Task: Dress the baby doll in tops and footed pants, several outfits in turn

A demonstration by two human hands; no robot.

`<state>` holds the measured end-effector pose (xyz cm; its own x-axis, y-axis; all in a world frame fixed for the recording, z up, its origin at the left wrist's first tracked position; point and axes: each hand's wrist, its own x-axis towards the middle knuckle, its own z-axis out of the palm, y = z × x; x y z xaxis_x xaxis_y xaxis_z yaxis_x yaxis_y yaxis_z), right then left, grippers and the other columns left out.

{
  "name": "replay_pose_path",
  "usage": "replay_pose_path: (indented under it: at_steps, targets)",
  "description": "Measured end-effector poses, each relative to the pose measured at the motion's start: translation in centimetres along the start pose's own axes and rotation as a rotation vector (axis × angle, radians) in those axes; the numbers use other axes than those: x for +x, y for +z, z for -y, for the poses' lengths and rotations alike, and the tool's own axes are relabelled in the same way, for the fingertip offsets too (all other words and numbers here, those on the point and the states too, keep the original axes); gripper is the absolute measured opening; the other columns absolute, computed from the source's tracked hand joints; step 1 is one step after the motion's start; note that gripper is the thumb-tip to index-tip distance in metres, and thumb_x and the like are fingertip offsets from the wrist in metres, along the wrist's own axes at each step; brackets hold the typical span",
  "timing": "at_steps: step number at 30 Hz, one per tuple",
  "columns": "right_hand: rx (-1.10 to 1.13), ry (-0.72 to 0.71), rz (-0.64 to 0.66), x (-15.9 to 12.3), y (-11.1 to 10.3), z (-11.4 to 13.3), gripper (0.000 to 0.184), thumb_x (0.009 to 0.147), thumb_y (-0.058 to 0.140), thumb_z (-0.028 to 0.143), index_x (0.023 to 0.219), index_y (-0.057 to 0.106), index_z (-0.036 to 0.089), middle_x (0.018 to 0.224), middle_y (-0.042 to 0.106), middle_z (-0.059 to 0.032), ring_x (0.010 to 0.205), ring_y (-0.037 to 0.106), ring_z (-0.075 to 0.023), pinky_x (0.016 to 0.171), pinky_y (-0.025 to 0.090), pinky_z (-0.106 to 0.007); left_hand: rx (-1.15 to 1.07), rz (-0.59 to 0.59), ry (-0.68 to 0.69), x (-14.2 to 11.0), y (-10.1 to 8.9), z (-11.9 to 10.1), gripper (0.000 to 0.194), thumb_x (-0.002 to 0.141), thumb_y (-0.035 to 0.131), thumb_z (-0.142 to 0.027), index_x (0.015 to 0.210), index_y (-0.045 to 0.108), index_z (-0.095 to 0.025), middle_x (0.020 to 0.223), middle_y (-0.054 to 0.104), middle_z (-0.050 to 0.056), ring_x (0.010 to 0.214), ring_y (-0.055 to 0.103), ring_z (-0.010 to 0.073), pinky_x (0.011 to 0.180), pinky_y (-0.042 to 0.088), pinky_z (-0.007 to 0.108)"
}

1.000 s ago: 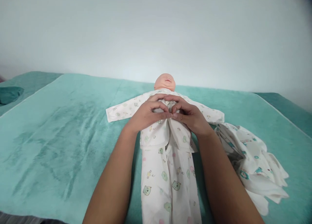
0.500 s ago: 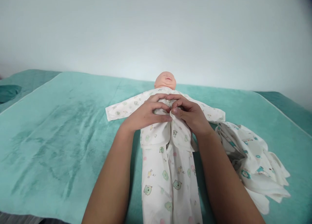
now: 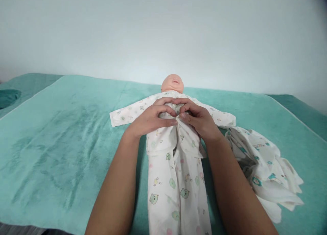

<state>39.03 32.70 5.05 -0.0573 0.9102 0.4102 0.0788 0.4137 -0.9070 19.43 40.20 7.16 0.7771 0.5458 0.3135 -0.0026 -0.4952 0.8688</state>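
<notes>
A baby doll [image 3: 171, 83] lies on its back, head at the far side, its arms spread out sideways. It wears a white printed baby jacket [image 3: 159, 141] and white printed trousers [image 3: 163, 194] with green and pink figures. Over the doll's chest, my left hand [image 3: 155, 117] pinches the jacket's front edge between thumb and fingers. My right hand [image 3: 196, 117] grips the opposite front edge, thumb and forefinger closed on the cloth. The fingertips of both hands meet near the jacket's middle opening. Below my hands, the two front edges hang slightly apart.
To the right lies a crumpled heap of white clothing [image 3: 268, 163] with teal prints, close to my right forearm. A teal plush cover [image 3: 63, 143] spreads under everything. A pale wall [image 3: 163, 34] rises behind the far edge.
My hands stay at the jacket front, with the fingertips drawn slightly closer together at the opening. The whole view has shifted a little; the doll and the clothing heap lie as before.
</notes>
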Motion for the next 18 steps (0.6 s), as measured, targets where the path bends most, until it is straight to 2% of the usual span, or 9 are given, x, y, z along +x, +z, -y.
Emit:
replay_pose_path:
  at_steps: [10,18]
  targets:
    - [-0.044,-0.034,0.042,0.06,-0.30,0.03,0.014,0.086,0.075,0.038,0.079,0.071,0.026,0.134,0.061,-0.0029,0.137,0.047,-0.0266,0.117,0.037,-0.045,0.084,-0.043,0.060,0.38,0.55,0.17,0.013,0.079,0.077,-0.030,0.079,0.067,-0.021,0.136,0.056,0.005,0.129,0.052,0.0249,0.113,0.038,0.043]
    - [-0.066,-0.086,0.064,0.12,-0.64,0.02,0.010,0.083,0.078,0.034,0.077,0.073,0.028,0.129,0.066,-0.0013,0.139,0.046,-0.0267,0.121,0.032,-0.046,0.171,-0.080,0.096,0.43,0.91,0.31,0.015,0.078,0.078,-0.029,0.074,0.065,-0.021,0.135,0.057,0.006,0.129,0.052,0.0256,0.114,0.038,0.045]
